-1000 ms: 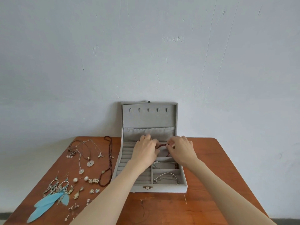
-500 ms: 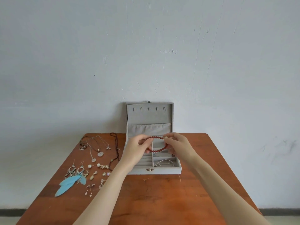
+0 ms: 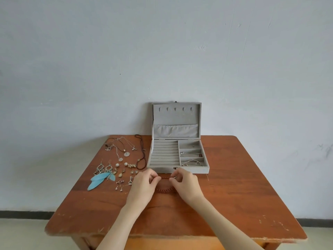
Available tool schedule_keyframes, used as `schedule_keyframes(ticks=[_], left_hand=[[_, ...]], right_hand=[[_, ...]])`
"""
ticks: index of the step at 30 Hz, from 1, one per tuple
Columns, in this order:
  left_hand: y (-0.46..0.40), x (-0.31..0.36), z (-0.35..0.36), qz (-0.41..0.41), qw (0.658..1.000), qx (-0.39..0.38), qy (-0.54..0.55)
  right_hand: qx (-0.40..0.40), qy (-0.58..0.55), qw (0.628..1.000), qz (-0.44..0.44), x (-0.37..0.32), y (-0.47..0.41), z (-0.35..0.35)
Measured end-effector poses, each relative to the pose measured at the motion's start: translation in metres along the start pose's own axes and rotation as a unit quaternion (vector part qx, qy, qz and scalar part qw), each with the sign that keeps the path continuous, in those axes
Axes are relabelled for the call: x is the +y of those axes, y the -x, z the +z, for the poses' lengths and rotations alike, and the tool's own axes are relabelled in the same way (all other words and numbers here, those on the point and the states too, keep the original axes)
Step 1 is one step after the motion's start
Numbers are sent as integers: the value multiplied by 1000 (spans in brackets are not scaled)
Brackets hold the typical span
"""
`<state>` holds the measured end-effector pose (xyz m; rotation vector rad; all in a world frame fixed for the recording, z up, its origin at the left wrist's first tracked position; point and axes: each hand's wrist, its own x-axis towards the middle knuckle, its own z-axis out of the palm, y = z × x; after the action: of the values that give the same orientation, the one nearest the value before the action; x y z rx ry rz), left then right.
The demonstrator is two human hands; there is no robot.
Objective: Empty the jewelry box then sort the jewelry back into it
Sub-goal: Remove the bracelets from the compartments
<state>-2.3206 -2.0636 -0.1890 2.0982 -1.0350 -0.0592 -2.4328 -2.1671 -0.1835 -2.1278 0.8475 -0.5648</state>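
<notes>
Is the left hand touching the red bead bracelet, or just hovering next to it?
Touching. The head view shows the left hand pinching one end of the red bead bracelet in front of the jewelry box, while the right hand pinches the other.

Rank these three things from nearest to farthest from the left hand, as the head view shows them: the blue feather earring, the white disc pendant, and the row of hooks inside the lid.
Measured from the left hand:
1. Blue feather earring, on the table to the hand's left.
2. White disc pendant, farther back on the left.
3. Row of hooks, high in the upright lid of the jewelry box, at the far edge.
</notes>
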Motion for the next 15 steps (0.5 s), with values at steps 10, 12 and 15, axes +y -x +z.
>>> schedule_keyframes(ticks=[10, 12, 15], left_hand=[[2, -13, 11, 95, 985, 44, -138], [1, -15, 12, 112, 978, 56, -164], [2, -15, 10, 123, 970, 50, -205]], right_hand=[[54, 119, 987, -91, 9, -2, 18], [58, 128, 986, -93, 10, -2, 19], [59, 126, 985, -98, 10, -1, 19]])
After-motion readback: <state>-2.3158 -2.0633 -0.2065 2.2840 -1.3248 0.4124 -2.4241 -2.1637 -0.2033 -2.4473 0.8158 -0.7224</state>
